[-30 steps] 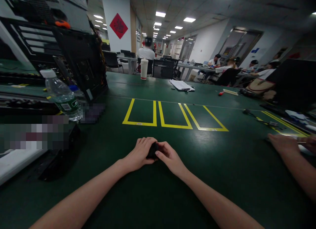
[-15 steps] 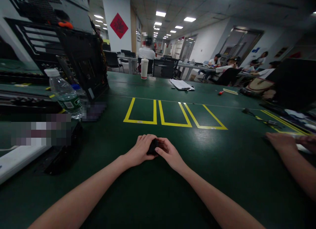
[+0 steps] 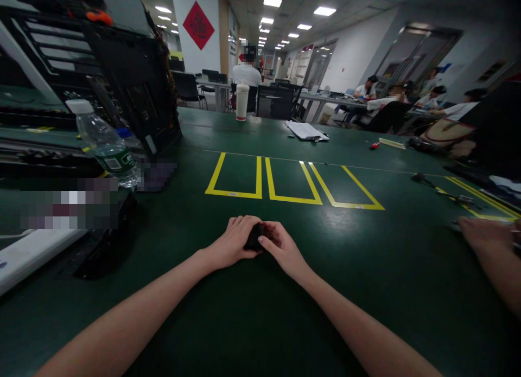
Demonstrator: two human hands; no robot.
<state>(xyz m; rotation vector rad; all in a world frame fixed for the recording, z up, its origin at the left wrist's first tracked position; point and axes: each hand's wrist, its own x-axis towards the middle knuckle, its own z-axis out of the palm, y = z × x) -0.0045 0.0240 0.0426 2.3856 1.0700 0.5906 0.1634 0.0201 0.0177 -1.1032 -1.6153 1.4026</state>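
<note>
A small black thing (image 3: 254,238) is near the middle of the frame, between both hands. The left hand (image 3: 234,240) has its grip wrapped around it from the left. The right hand (image 3: 284,249) holds its right edge with thumb and bent fingers. Both touch it, so neither is nearer. Fingers hide its long side. Yellow tape lines (image 3: 296,199) on the bench (image 3: 366,247) are higher in the frame.

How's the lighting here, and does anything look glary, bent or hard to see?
Head view: foreground dim, ceiling lights bright; head view: glare on the green table near the yellow tape; head view, upper right: doorway leans; head view, centre: black object between left hand and right hand too dark for detail.
</note>
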